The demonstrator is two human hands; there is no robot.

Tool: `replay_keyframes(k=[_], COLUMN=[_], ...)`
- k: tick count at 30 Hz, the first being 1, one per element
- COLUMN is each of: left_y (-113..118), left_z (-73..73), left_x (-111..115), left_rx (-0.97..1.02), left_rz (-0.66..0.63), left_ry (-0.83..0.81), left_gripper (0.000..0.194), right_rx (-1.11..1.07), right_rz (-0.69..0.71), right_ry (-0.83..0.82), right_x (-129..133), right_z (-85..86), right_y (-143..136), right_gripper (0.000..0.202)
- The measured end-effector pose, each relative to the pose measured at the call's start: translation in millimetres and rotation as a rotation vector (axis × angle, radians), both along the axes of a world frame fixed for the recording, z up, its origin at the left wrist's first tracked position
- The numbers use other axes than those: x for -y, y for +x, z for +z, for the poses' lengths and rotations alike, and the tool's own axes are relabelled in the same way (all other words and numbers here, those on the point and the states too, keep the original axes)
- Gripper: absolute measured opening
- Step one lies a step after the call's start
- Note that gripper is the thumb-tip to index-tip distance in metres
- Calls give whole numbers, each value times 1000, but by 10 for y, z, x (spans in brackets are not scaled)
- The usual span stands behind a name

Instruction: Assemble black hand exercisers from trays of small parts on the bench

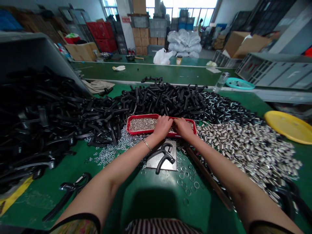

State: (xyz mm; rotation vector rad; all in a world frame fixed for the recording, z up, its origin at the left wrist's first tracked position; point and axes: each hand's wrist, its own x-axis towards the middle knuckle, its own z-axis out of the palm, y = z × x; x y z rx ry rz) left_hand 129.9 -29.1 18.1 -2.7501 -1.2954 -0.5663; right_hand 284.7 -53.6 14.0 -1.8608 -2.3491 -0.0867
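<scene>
My left hand (163, 126) and my right hand (183, 127) meet over a shallow red tray (129, 129) full of tiny shiny metal pieces (141, 124). Both hands have bent, closed fingers; whatever sits between the fingertips is too small or hidden. One ring lies on the pieces, left of my left hand. Just below the hands, a black hand-grip assembly (165, 159) with two curved handles rests on a square metal plate (173, 146). Beside the plate, under my right forearm, lies a long wooden handle (207, 177); its far end is partly hidden.
Black handles (168, 97) are heaped behind the tray and spill from a grey bin (56, 55) at left. Metal sleeves (234, 143) and screws pile up at right. Small nuts (112, 151) and thin rings (186, 182) lie scattered. A yellow lid (287, 126) sits far right.
</scene>
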Motion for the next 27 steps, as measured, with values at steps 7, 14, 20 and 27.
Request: replay_keyframes(k=[7,14,20,27], left_y=[-550,-763,-653,-688], left_z=[-67,-267,-388,-320], left_x=[508,1042,1014,1028], left_rx=[364,685,464,241], left_rz=[-42,-2,44,-65], left_ry=[-222,-645,-478,-345], left_gripper=[27,11,7,10], right_rx=[-3,-75,-774,-1181], right_rz=[-31,-48,-48,-155], right_ry=[8,65,93,-317], right_x=[51,148,686,1026], right_z=[30,171,196,-315], right_y=[-20,-65,42,48], right_gripper=[26,26,19,25])
